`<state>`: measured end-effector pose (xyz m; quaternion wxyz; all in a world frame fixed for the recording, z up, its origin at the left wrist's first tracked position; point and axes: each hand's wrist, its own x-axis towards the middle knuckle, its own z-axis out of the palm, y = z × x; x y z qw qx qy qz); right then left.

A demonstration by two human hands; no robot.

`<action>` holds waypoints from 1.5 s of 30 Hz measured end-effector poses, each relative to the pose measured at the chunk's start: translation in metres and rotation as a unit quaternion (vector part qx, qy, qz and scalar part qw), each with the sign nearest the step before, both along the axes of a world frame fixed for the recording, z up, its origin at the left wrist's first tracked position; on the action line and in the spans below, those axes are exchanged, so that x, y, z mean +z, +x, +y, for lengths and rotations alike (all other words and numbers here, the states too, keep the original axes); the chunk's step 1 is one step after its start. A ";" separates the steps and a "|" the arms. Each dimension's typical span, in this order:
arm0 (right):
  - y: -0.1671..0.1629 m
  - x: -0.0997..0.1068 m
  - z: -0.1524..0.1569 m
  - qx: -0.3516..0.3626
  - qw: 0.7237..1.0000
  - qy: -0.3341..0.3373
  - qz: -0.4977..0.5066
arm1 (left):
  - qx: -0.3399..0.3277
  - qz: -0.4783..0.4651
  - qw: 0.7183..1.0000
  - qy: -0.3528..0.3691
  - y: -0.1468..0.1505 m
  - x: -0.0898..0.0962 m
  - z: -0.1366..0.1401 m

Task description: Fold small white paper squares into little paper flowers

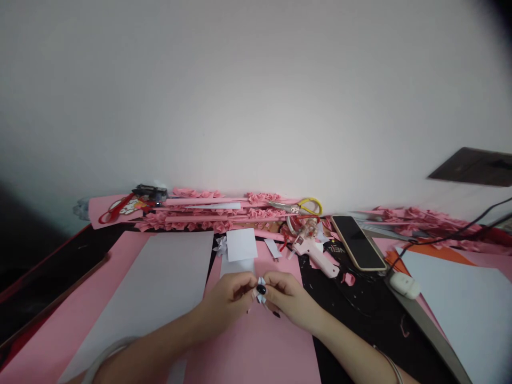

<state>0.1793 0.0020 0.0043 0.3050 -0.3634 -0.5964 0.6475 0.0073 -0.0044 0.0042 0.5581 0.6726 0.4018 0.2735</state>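
Observation:
Between the fingertips of both hands is a small folded piece of white paper, partly covered by the fingers. My left hand pinches it from the left, and my right hand, with dark nail polish, pinches it from the right. Both hands are over a pink paper sheet. Just beyond them lies a white paper square, with a small folded white paper flower at its left edge. A narrow white paper scrap rests to the right of the square.
Right of centre lie a pink glue gun, yellow-handled scissors and a phone. Pink paper flowers line the wall. A white earbud case sits near a black cable. Large white sheets spread at left and right.

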 end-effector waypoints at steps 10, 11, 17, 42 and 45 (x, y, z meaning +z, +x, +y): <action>0.001 -0.003 0.002 -0.001 1.000 -0.010 0.007 | -0.007 -0.051 0.996 -0.080 0.000 0.005 0.002; 0.001 -0.003 0.002 -0.002 1.000 -0.010 0.010 | -0.010 -0.055 0.995 -0.085 0.000 0.005 0.002; 0.002 -0.007 0.003 -0.010 1.000 0.008 0.017 | -0.019 -0.075 0.993 -0.095 0.000 0.002 0.003; -0.003 0.001 -0.006 -0.037 0.998 0.056 -0.017 | -0.004 -0.061 0.991 -0.122 0.006 -0.004 -0.001; -0.003 -0.002 -0.007 -0.019 0.998 0.060 -0.016 | -0.005 -0.063 0.988 -0.138 0.007 -0.007 -0.001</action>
